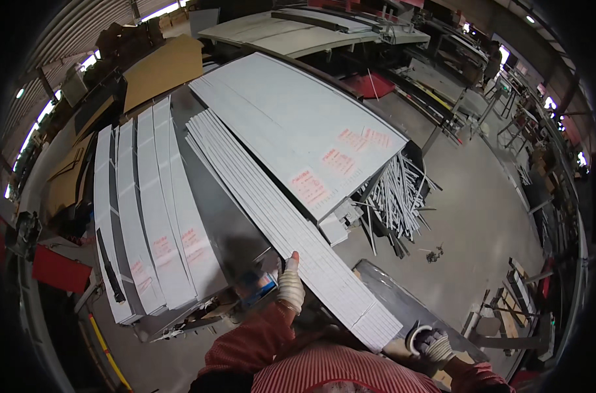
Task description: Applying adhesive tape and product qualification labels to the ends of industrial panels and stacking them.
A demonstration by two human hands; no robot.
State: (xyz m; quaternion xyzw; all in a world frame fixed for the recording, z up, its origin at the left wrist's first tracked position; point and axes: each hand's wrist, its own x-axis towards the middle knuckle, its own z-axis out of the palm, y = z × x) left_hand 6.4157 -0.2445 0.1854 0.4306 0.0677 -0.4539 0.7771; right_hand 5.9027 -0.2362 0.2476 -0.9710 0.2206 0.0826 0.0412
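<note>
Hands well apart. Left hand (pixel 290 289) is at the near-left edge of a bundle of white strips (pixel 294 229), thumb up; hidden fingers, clamping unclear. Right hand (pixel 434 345), beside the bundle's near end, grips a pale ring (pixel 412 336). White boards (pixel 158 209) lie forward-left of the left hand.

Two gloved hands show, with one bundle of long white strips (pixel 278 203) running between the left fingers (pixel 291 288) and the right fingers (pixel 432 337). Left of the left fingers stand four narrow white stacks (pixel 159 216); beyond both are one large pale stack (pixel 291 124) and one heap of loose strips (pixel 399 200).
</note>
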